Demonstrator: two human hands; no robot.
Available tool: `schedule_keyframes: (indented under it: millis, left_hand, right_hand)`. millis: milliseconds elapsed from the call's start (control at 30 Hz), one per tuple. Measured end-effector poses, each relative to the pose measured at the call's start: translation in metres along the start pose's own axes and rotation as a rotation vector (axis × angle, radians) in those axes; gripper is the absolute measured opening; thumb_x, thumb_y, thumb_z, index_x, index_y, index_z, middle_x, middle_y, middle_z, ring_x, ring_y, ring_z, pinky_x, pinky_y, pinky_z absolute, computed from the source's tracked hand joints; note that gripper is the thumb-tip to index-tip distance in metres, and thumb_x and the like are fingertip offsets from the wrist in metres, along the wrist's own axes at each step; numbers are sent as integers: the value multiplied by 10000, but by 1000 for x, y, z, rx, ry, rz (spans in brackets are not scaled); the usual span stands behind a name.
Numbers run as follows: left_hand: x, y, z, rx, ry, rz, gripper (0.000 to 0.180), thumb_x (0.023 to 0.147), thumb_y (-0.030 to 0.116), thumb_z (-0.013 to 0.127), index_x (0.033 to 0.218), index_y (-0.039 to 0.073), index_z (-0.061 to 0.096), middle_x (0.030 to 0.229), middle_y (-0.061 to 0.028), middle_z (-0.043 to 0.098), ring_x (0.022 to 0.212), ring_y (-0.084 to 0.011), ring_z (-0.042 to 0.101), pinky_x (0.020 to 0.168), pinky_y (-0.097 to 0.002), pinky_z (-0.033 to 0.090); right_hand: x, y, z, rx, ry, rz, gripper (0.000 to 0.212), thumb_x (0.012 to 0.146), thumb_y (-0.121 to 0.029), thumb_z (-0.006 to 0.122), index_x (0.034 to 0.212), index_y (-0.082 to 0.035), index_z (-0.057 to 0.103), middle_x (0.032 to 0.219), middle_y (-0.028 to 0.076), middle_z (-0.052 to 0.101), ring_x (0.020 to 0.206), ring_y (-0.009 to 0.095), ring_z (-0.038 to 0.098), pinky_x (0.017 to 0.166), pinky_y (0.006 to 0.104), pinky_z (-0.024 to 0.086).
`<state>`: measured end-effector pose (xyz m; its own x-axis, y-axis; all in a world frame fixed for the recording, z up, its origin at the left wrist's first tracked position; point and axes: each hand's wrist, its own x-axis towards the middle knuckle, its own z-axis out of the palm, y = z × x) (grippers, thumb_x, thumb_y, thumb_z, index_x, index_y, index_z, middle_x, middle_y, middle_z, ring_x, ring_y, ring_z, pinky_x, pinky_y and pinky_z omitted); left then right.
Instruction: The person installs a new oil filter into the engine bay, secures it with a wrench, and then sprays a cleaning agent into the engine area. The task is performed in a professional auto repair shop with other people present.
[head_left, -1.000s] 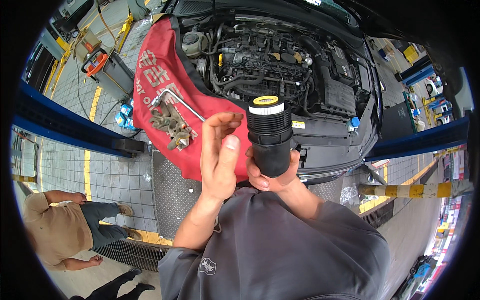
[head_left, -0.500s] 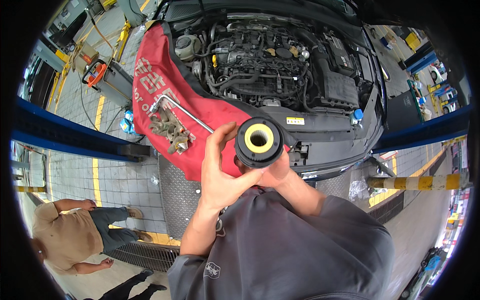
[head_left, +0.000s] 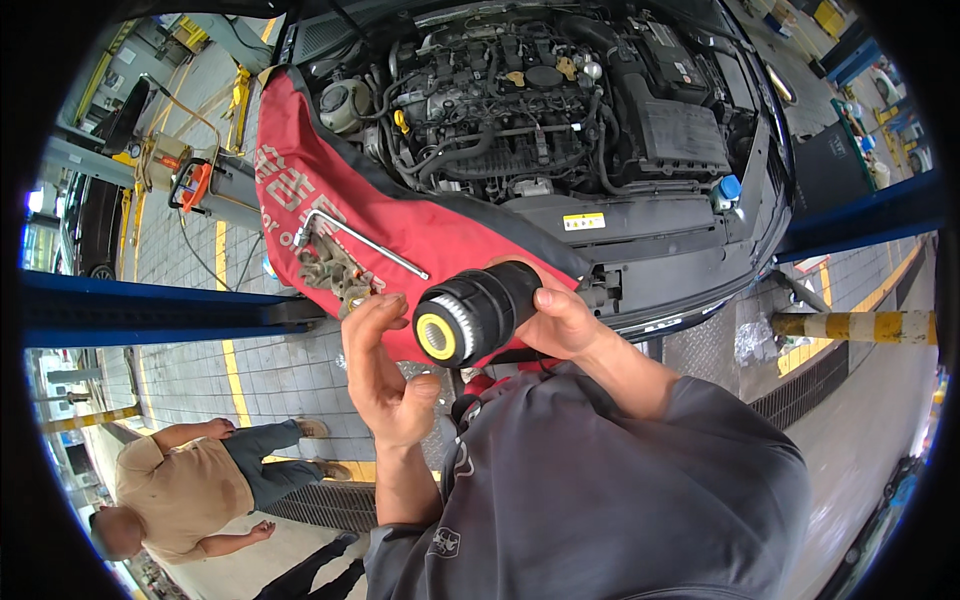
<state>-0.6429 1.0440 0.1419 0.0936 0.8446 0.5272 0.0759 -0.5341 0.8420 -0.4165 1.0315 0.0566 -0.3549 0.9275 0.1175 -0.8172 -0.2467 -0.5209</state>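
Note:
My right hand (head_left: 572, 326) grips a black cylindrical oil filter (head_left: 482, 305) by its far end. The filter lies tilted, its yellow-ringed open end with white pleats facing toward my left hand. My left hand (head_left: 380, 395) is beside that end, thumb and fingers apart, holding nothing. Past the hands a red fender cover (head_left: 410, 232) drapes over the car's front corner. On it rest a bent-handled metal wrench (head_left: 370, 246) and a crumpled, stained rag (head_left: 335, 268). The exposed engine (head_left: 500, 110) sits under the raised hood.
Blue lift arms (head_left: 160, 312) reach in from both sides, the right one near the bumper. A yellow-and-white striped bar (head_left: 860, 327) is at the right. A person in a tan shirt (head_left: 190, 485) is at the lower left. A wheeled cart (head_left: 215, 185) stands at the far left.
The oil filter has turned from facing me end-on to lying tilted, its yellow end pointing left. My left hand has let go of it and moved left; my right hand keeps hold.

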Motion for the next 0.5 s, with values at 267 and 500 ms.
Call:
schedule_keyframes:
  millis: [267,500]
  left_hand:
    - [7,2,4,123,-114,-40,576,946,324,856,1319,-79,681,1292,-186,634,1149,-267,621,987,-372,509]
    - [12,-3,12,107,-106,-64,621,990,378,822,1362,-93,661,1301,-179,615,1183,-260,610,1040,-376,490]
  right_hand:
    - [-7,-23,-9,-174,98,-80,731,968,-242,811,1560,-22,444,1428,93,583,1367,208,573,1186,407,461]
    - [-11,-43,-12,-346,109,-70,739,943,-168,831,1558,-17,450,1445,85,528,1380,177,525,1163,367,466]
